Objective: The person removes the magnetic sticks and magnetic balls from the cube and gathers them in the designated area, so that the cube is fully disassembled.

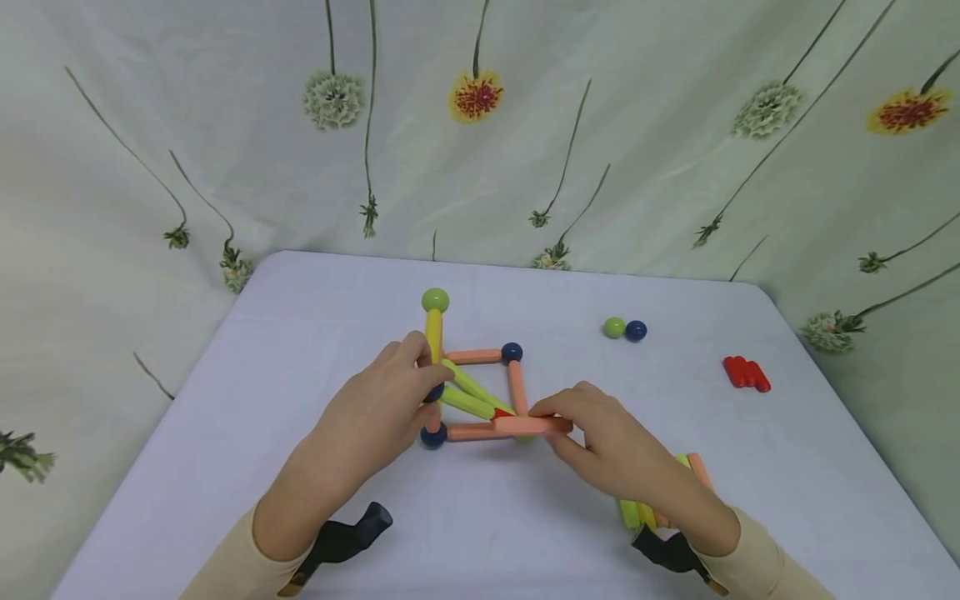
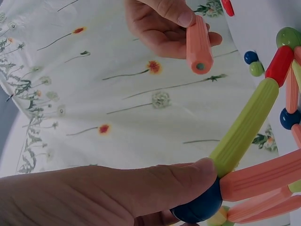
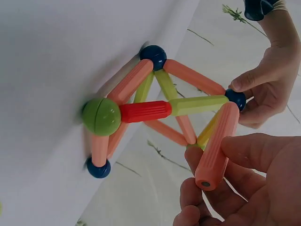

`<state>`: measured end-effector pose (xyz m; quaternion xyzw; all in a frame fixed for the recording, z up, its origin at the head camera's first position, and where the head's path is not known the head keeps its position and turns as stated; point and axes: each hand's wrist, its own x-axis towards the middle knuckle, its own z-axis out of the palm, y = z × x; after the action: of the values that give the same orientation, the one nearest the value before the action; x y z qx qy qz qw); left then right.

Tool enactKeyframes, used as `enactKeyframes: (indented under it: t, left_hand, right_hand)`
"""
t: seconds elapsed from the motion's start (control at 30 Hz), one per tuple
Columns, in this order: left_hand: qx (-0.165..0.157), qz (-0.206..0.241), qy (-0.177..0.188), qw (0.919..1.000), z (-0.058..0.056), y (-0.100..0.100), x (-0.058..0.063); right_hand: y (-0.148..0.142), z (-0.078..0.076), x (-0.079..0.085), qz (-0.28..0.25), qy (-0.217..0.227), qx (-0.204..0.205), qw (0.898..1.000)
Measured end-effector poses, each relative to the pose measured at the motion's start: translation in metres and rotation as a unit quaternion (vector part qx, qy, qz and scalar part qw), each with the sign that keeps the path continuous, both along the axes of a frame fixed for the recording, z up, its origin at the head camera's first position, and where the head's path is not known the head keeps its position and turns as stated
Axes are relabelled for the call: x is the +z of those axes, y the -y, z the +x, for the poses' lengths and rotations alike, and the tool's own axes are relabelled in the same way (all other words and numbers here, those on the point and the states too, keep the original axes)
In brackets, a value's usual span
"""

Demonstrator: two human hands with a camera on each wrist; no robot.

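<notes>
My left hand [image 1: 375, 408] pinches a dark blue ball [image 2: 200, 202] at an upper corner of a frame built from balls and ribbed rods. From that ball a yellow-green rod [image 3: 200, 104] runs to a short red rod [image 3: 146, 111], which meets a green ball [image 3: 102, 117] low on the table. A yellow rod [image 1: 433, 329] leads from the held corner to another green ball [image 1: 435, 300]. My right hand [image 1: 611, 442] holds a loose salmon rod [image 3: 218, 146] between thumb and fingers, one end toward the held blue ball. Salmon rods and blue balls form the base.
A loose green ball [image 1: 614, 327] and blue ball [image 1: 636, 331] lie side by side toward the back right. Short red rods [image 1: 747, 373] sit farther right. Yellow-green, yellow and salmon rods [image 1: 628, 513] lie partly hidden under the right forearm. Patterned cloth [image 1: 480, 183] hangs behind the table.
</notes>
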<state>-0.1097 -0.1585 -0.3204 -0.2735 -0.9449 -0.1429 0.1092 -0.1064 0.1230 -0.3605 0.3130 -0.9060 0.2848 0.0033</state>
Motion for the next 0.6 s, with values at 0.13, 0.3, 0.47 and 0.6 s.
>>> enactKeyframes:
  t: [0.13, 0.3, 0.47, 0.6]
  left_hand:
    - [-0.001, -0.001, -0.003, 1.0, 0.0, 0.0, 0.0]
    - [0.002, -0.005, -0.001, 1.0, 0.0, 0.0, -0.001]
    - [0.002, -0.005, 0.001, 1.0, 0.0, 0.0, -0.001]
    - [0.001, -0.006, -0.002, 1.0, -0.001, 0.0, 0.0]
  right_hand:
    - [-0.02, 0.002, -0.005, 0.0, 0.012, -0.051, 0.999]
    - [-0.048, 0.009, -0.011, 0.012, 0.038, -0.128, 0.991]
    - [-0.081, 0.016, -0.017, 0.022, 0.072, -0.197, 0.977]
    - [-0.106, 0.021, -0.023, 0.05, 0.081, -0.249, 0.964]
